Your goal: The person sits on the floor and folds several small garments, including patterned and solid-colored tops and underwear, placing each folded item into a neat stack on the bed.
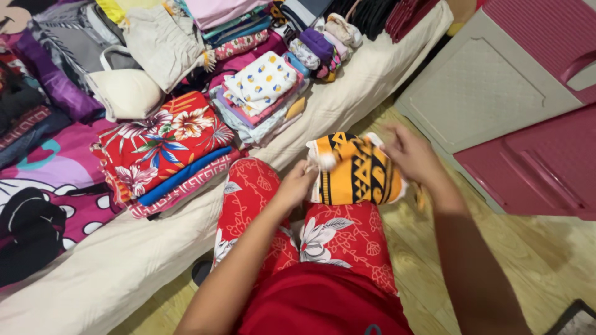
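An orange, black and white patterned cloth (354, 174) lies bunched on my knees, over red floral shorts (335, 239). My left hand (297, 184) grips its left edge with the fingers closed on the fabric. My right hand (411, 155) holds its upper right edge, slightly blurred by motion. A stack of folded clothes topped by a red floral piece (162, 144) sits on the mattress to the left of my hands. Another folded stack with a white dotted piece (261, 84) on top lies just beyond it.
A cream mattress edge (112, 273) runs diagonally from lower left to upper right, covered with several clothing piles and rolled small items (323, 43). A pink and beige plastic cabinet (521, 93) stands at the right on the wooden floor (540, 260).
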